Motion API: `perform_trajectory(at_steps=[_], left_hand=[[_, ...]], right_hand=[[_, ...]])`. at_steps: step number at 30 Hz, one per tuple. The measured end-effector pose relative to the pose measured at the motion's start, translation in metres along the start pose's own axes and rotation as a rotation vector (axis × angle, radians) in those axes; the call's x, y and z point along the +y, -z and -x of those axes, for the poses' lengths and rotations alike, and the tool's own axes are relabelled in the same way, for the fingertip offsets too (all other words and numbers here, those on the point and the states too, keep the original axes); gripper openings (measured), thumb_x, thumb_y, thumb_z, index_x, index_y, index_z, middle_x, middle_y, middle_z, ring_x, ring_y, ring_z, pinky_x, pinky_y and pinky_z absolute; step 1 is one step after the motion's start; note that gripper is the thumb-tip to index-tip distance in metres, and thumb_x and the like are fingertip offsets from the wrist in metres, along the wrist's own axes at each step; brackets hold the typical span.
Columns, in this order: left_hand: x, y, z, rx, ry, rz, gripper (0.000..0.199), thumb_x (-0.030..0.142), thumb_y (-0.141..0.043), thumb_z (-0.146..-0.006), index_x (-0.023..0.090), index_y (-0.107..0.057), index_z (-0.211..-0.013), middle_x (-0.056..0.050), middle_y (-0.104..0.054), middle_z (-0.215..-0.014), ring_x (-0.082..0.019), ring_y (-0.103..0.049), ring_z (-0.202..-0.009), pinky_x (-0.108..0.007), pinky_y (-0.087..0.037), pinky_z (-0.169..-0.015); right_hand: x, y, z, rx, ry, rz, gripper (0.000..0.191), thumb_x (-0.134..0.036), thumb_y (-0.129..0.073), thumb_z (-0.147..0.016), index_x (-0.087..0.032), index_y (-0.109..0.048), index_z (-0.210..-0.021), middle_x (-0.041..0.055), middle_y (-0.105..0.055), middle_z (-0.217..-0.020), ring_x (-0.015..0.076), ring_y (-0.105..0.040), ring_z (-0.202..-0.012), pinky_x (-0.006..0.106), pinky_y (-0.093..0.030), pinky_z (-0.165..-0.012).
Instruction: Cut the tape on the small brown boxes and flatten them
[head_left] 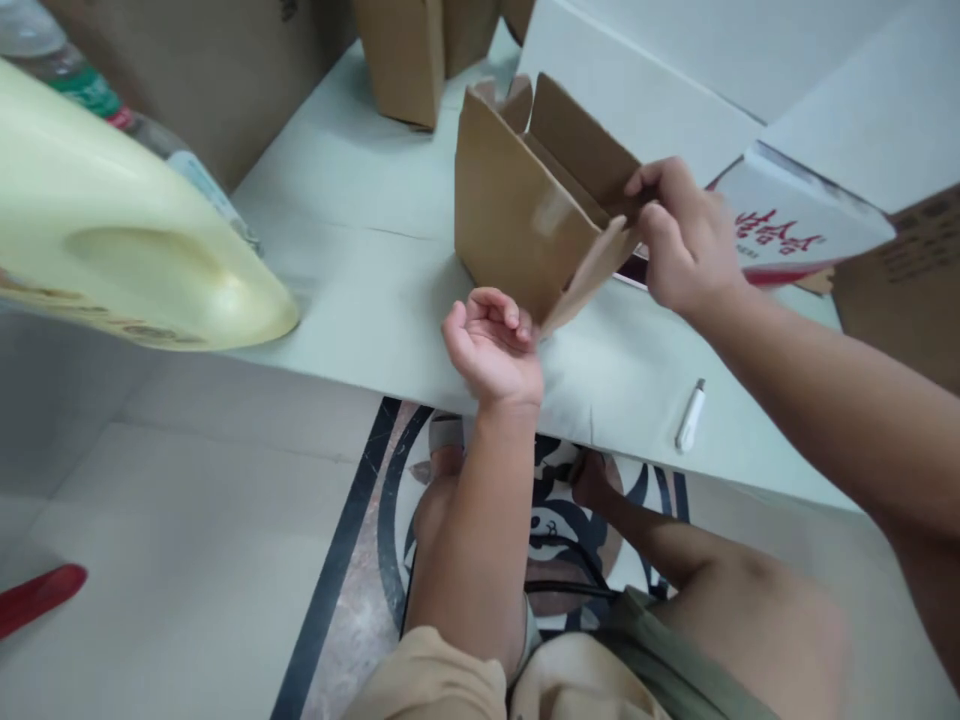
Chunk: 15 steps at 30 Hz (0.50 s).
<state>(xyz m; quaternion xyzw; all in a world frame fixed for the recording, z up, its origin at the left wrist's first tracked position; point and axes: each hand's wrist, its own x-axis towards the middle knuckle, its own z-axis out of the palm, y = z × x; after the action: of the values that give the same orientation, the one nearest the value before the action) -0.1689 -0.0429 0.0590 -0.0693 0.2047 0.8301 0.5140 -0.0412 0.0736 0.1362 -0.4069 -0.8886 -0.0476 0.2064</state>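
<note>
With the right hand, pinching the end flap of an open-topped cardboard box between thumb and fingers, likely to control that loose panel and steady the box. With the left hand, palm up, fingers loosely curled around nothing visible, just in front of the box's near side, perhaps as a stop against sliding; touching or not, impossible to tell. See the box on the table, beyond the left hand and left of the right. Note also a slim white tool nearer the body than the right hand, apparently set within reach.
</note>
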Motion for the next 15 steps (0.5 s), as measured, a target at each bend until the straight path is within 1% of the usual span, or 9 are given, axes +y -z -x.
perform_trajectory(at_steps=[1, 3, 5, 7, 9, 10, 12, 13, 15], left_hand=[[-0.007, 0.0, 0.001, 0.025, -0.042, -0.04, 0.048, 0.048, -0.031, -0.098, 0.021, -0.05, -0.064, 0.002, -0.035, -0.055, -0.011, -0.033, -0.045, -0.026, -0.026, -0.048], [-0.021, 0.003, -0.001, 0.059, -0.174, -0.131, 0.043, 0.039, -0.034, -0.098, 0.02, -0.05, -0.063, 0.002, -0.036, -0.055, -0.011, -0.035, -0.047, -0.025, -0.028, -0.05], [-0.032, 0.011, -0.008, 0.043, -0.327, -0.258, 0.036, 0.032, -0.04, -0.096, 0.02, -0.052, -0.064, 0.002, -0.042, -0.058, -0.011, -0.043, -0.053, -0.024, -0.034, -0.055], [-0.04, 0.023, -0.02, -0.021, -0.437, -0.416, 0.031, 0.031, -0.046, -0.094, 0.02, -0.058, -0.068, 0.0, -0.053, -0.068, -0.011, -0.054, -0.067, -0.022, -0.041, -0.067], [-0.048, 0.033, -0.033, -0.048, -0.457, -0.522, 0.032, 0.04, -0.045, -0.096, 0.021, -0.065, -0.08, -0.003, -0.063, -0.086, -0.013, -0.062, -0.088, -0.023, -0.046, -0.079], [-0.053, 0.037, -0.038, -0.097, -0.437, -0.545, 0.037, 0.046, -0.042, -0.097, 0.022, -0.067, -0.088, -0.004, -0.067, -0.096, -0.015, -0.064, -0.097, -0.025, -0.047, -0.084], [-0.062, 0.039, -0.042, -0.272, -0.411, -0.608, 0.046, 0.057, -0.037, -0.099, 0.024, -0.068, -0.103, -0.006, -0.069, -0.115, -0.019, -0.064, -0.114, -0.03, -0.048, -0.096], [-0.067, 0.038, -0.041, -0.379, -0.401, -0.628, 0.05, 0.062, -0.035, -0.098, 0.026, -0.068, -0.108, -0.006, -0.069, -0.121, -0.021, -0.063, -0.12, -0.033, -0.048, -0.1], [-0.075, 0.033, -0.034, -0.573, -0.394, -0.639, 0.056, 0.069, -0.035, -0.097, 0.028, -0.069, -0.113, -0.005, -0.069, -0.126, -0.024, -0.061, -0.126, -0.037, -0.047, -0.107]], right_hand=[[0.005, 0.008, 0.014, 0.033, -0.013, -0.013, 0.034, -0.036, -0.032, -0.096, -0.024, -0.059, -0.111, 0.0043, -0.062, -0.081, 0.0235, -0.066, -0.081, 0.041, -0.052, -0.084], [0.016, 0.022, 0.04, 0.099, -0.034, -0.04, 0.04, -0.042, -0.029, -0.095, -0.023, -0.062, -0.108, 0.0051, -0.06, -0.078, 0.0231, -0.064, -0.077, 0.042, -0.052, -0.081], [0.028, 0.034, 0.065, 0.162, -0.07, -0.063, 0.048, -0.052, -0.026, -0.095, -0.024, -0.064, -0.103, 0.0054, -0.059, -0.077, 0.0239, -0.064, -0.076, 0.043, -0.053, -0.079], [0.039, 0.043, 0.09, 0.199, -0.13, -0.081, 0.057, -0.064, -0.023, -0.093, -0.026, -0.065, -0.099, 0.0055, -0.059, -0.075, 0.0258, -0.065, -0.077, 0.044, -0.053, -0.076], [0.048, 0.051, 0.115, 0.256, -0.157, -0.134, 0.062, -0.072, -0.024, -0.09, -0.027, -0.067, -0.094, 0.0056, -0.058, -0.073, 0.026, -0.065, -0.074, 0.044, -0.053, -0.071], [0.052, 0.055, 0.127, 0.287, -0.149, -0.173, 0.062, -0.074, -0.027, -0.09, -0.027, -0.067, -0.092, 0.0055, -0.058, -0.072, 0.0247, -0.063, -0.07, 0.043, -0.051, -0.067], [0.056, 0.061, 0.15, 0.34, -0.113, -0.25, 0.056, -0.071, -0.033, -0.09, -0.027, -0.067, -0.088, 0.0049, -0.058, -0.069, 0.0202, -0.055, -0.058, 0.039, -0.045, -0.058], [0.057, 0.063, 0.161, 0.351, -0.102, -0.273, 0.052, -0.068, -0.035, -0.09, -0.027, -0.068, -0.087, 0.0044, -0.058, -0.069, 0.0184, -0.051, -0.054, 0.037, -0.041, -0.054], [0.059, 0.064, 0.18, 0.357, -0.098, -0.295, 0.046, -0.064, -0.037, -0.09, -0.029, -0.069, -0.088, 0.0032, -0.06, -0.071, 0.0172, -0.048, -0.052, 0.034, -0.035, -0.05]])
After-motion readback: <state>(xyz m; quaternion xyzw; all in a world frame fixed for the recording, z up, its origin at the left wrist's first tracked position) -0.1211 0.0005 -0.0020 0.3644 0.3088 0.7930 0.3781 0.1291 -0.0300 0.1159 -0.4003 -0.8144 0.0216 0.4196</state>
